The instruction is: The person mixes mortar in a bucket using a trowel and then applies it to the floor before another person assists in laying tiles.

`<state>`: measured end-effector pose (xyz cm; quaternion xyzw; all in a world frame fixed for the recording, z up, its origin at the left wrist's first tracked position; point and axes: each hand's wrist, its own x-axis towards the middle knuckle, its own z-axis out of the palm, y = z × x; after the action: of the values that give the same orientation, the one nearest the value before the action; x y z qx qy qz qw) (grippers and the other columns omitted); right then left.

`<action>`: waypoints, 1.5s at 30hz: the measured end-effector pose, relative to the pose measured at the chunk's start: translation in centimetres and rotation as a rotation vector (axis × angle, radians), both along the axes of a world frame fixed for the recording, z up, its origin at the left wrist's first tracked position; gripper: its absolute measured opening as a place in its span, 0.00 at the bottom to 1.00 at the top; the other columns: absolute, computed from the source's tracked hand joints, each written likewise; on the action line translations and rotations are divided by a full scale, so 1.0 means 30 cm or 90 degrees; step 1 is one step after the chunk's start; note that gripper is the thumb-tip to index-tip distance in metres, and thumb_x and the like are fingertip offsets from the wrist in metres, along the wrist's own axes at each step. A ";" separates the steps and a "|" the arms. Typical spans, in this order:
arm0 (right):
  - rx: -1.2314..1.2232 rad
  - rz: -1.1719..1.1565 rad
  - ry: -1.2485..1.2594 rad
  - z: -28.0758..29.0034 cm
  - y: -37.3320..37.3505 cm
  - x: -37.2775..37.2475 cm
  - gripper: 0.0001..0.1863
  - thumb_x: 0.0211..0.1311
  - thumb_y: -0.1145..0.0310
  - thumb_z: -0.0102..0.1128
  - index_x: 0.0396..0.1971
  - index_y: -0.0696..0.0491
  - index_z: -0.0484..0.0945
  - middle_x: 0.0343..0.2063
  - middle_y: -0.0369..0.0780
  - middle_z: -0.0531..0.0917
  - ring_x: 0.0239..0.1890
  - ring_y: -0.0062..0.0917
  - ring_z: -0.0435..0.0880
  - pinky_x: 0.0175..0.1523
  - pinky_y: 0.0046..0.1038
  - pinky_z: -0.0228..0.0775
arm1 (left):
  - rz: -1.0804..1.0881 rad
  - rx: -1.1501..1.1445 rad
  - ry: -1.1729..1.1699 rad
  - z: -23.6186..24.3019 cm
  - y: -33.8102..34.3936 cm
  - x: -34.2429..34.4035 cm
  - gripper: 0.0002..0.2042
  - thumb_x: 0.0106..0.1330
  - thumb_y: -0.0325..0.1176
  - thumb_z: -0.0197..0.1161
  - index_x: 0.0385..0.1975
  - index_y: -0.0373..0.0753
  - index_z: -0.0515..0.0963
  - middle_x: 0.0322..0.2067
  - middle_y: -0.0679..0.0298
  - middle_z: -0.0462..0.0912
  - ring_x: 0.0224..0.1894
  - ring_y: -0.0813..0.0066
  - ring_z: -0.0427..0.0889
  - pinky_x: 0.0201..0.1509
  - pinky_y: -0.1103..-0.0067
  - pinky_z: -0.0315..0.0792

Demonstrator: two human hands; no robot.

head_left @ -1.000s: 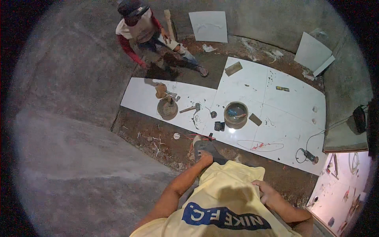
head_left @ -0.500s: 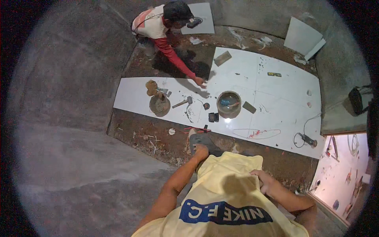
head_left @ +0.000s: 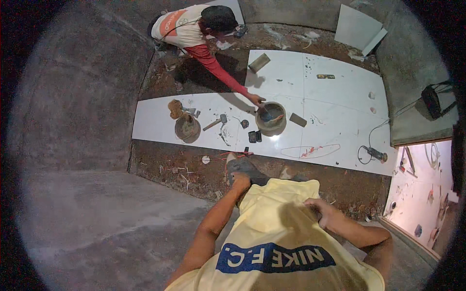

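Observation:
My left hand (head_left: 241,181) rests on the dark trouser fabric (head_left: 252,174) at my bent knee, fingers lying over it and partly hidden. My right hand (head_left: 326,212) is beside the hem of my yellow shirt (head_left: 276,213), thumb and fingers slightly apart, with nothing visible in it. Across from me, a person in a cap (head_left: 194,29) leans over with a red-sleeved arm stretched out. That person's hand (head_left: 256,99) is at the rim of a round bucket (head_left: 276,130) holding something blue and orange.
White floor tiles (head_left: 340,126) carry a mortar bucket (head_left: 188,131), a mallet (head_left: 215,122), a dark sponge block (head_left: 298,120), a spirit level (head_left: 325,76) and a corded power tool (head_left: 374,153). Bare soil (head_left: 165,160) borders them. Loose tiles (head_left: 357,29) lean by the grey wall.
The other person's hand has moved from above the tiles to the bucket's rim. My right hand has shifted slightly at the shirt's edge; my left stays on the knee. The view has shifted slightly.

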<state>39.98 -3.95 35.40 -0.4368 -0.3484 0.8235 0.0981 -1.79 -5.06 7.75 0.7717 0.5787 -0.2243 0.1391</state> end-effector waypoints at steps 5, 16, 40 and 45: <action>-0.339 -0.170 0.001 -0.189 -0.036 -0.009 0.09 0.52 0.68 0.59 0.34 0.52 0.76 0.36 0.41 0.80 0.40 0.33 0.81 0.46 0.44 0.74 | -0.065 0.140 0.183 0.031 -0.012 0.062 0.20 0.51 0.36 0.51 0.33 0.23 0.78 0.33 0.31 0.77 0.31 0.40 0.80 0.34 0.45 0.71; -0.139 -0.072 -0.027 -0.180 -0.064 -0.008 0.11 0.52 0.63 0.57 0.31 0.54 0.78 0.31 0.42 0.82 0.32 0.34 0.82 0.41 0.45 0.76 | 0.068 -0.053 0.009 0.125 0.054 0.091 0.16 0.54 0.38 0.53 0.34 0.32 0.80 0.36 0.43 0.79 0.36 0.44 0.79 0.47 0.45 0.62; -0.472 -0.182 -0.131 -0.053 0.043 -0.051 0.11 0.51 0.64 0.57 0.35 0.50 0.76 0.30 0.38 0.82 0.31 0.30 0.81 0.37 0.44 0.75 | 0.094 -0.194 0.048 0.223 0.128 0.127 0.19 0.58 0.39 0.52 0.43 0.32 0.78 0.44 0.45 0.77 0.43 0.37 0.77 0.52 0.41 0.57; -0.436 -0.201 -0.132 -0.067 0.028 -0.022 0.11 0.52 0.65 0.56 0.35 0.52 0.75 0.30 0.38 0.82 0.30 0.31 0.82 0.38 0.41 0.76 | 0.032 -0.168 0.039 0.165 0.122 0.153 0.21 0.57 0.38 0.51 0.43 0.28 0.77 0.45 0.38 0.75 0.43 0.35 0.76 0.47 0.42 0.63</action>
<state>39.32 -3.12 33.40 -0.5736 0.0103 0.8183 0.0365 2.81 -1.38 12.71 0.7249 0.5671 -0.3181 0.2273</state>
